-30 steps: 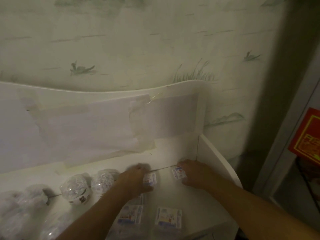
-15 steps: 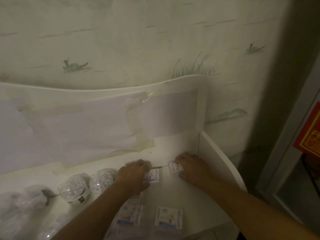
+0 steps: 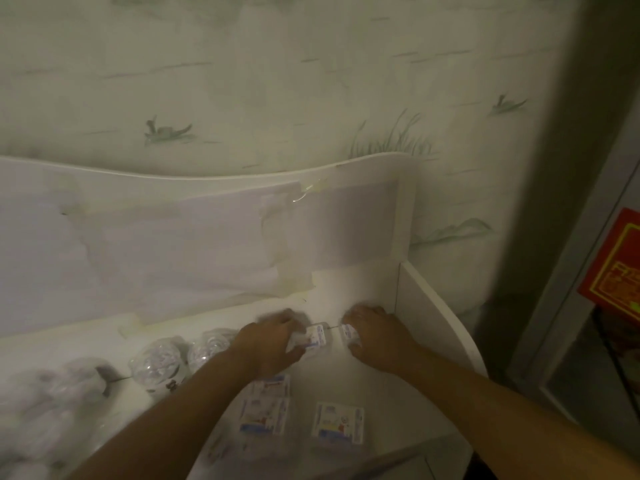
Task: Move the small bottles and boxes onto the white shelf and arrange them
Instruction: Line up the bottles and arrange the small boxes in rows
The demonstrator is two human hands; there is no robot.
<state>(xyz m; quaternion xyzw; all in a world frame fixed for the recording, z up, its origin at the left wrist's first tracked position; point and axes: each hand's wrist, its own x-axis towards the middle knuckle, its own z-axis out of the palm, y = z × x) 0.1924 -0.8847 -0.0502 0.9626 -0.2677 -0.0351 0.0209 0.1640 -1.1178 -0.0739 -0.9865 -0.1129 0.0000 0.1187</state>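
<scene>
Small boxes sit at the back right corner of the white shelf (image 3: 440,317), one under each of your hands. Your left hand (image 3: 268,344) is curled over a small box with a blue-and-white label (image 3: 313,337), fingers and thumb around it. Your right hand (image 3: 375,336) grips a second small box (image 3: 348,332) at its left edge, just beside the shelf's right side wall. The two boxes are near each other but apart; a thin dark line shows in the gap between them.

Closer to you on the shelf lie more labelled boxes: one partly under your left wrist (image 3: 273,389), another directly in front of it (image 3: 265,415), and a third to the right (image 3: 337,424), lying flat, label up. A fourth, blurred pack (image 3: 218,448) shows at the near edge by your left forearm; its print is not legible.

Left of your left hand stand clear small bottles in a row along the shelf: one just beside your wrist (image 3: 207,348), the next to its left (image 3: 156,367). Further left are more clear shapes (image 3: 45,407), too blurred to count.

Behind it all rises the shelf's back panel with a sheet of paper (image 3: 173,254) taped over it. Above that is wallpaper with pale green grass and bird motifs (image 3: 169,131). At far right, a red and yellow printed sign (image 3: 614,268) hangs on a grey frame.
</scene>
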